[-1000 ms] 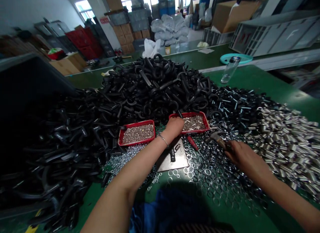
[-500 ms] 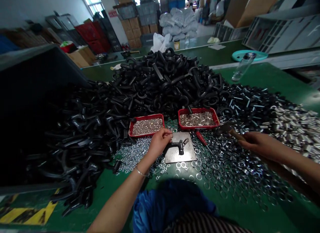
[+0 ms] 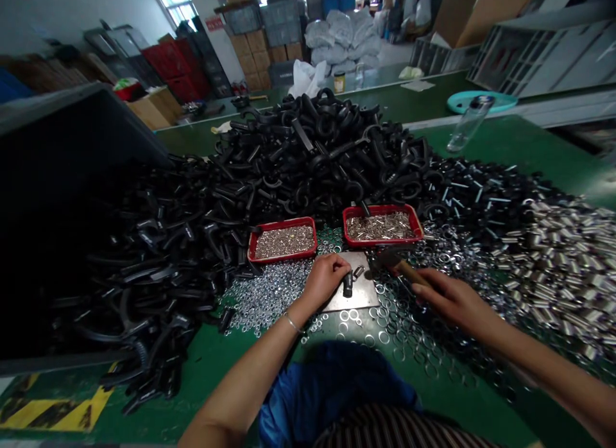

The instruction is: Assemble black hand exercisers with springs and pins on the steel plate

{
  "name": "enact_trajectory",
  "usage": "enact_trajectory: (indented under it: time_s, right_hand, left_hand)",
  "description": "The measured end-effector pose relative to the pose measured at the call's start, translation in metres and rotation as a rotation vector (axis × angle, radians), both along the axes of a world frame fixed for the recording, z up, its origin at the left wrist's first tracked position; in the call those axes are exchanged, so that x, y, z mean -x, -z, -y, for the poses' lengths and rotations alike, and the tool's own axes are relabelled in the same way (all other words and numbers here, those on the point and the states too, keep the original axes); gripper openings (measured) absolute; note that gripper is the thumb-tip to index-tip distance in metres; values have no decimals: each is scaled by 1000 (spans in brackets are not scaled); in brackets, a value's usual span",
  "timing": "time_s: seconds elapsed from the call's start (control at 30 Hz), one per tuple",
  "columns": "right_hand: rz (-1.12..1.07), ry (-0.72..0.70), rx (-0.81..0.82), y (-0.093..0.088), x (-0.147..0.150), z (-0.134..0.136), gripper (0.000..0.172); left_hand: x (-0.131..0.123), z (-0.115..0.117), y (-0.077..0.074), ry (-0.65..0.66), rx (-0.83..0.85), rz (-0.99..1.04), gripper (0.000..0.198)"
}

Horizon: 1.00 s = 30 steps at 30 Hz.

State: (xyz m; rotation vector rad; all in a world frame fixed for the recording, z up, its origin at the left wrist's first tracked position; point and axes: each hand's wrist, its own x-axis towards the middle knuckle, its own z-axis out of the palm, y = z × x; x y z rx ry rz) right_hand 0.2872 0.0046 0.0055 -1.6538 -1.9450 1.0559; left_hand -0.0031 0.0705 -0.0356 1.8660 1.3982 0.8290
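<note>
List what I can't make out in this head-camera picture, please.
- Head view: one end of the black part on the metal plate, hidden by the left grip.
- Head view: the face of the hammer, too blurred and dark.
- Head view: inside the dark bin, lost in shadow and cut by the left edge.
- Head view: lettering on the red sign, too small.

Head-worn view, facing forward and down over the green counter (image 3: 216,371).
The single camera looks out from above the blue cloth (image 3: 337,384) at the near side, fairly close to the left hand (image 3: 327,278) and right hand (image 3: 445,294), and reaches the stacked boxes (image 3: 250,53) on the far left.
</note>
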Motion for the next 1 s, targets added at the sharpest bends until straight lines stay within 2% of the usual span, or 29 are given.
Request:
enact_trajectory:
  time_s: [0.2,0.57,0.63,0.77,0.8,0.83,0.93,1.0]
  right_hand:
    - [-46,-27,24,5,23,-13,41]
    - [-16,-2,84,15,23,-10,42]
    - [-4,-11,77,16,23,-10,43]
    - [32,-58,-6,10,25,-9,41]
    - [39,-68,-45,7,26,-7,40]
    - [45,-73,-93,2,28,-5,39]
    - [66,-64,-263,-10,35,1,39]
    - [122,-112,-322,-11,42,0,39]
  left_hand:
    - [5,1,0,57,-70,-38,7]
    - [9,-3,5,108,-66,-48,9]
    - [9,-3,2,164,-118,-122,10]
    - [12,1,-8,360,-235,-348,15]
    - [14,3,-10,372,-246,-379,19]
    - [16,5,-12,361,-249,-392,32]
    - [23,13,-11,306,-211,-375,93]
    - [26,17,-9,310,-166,-359,106]
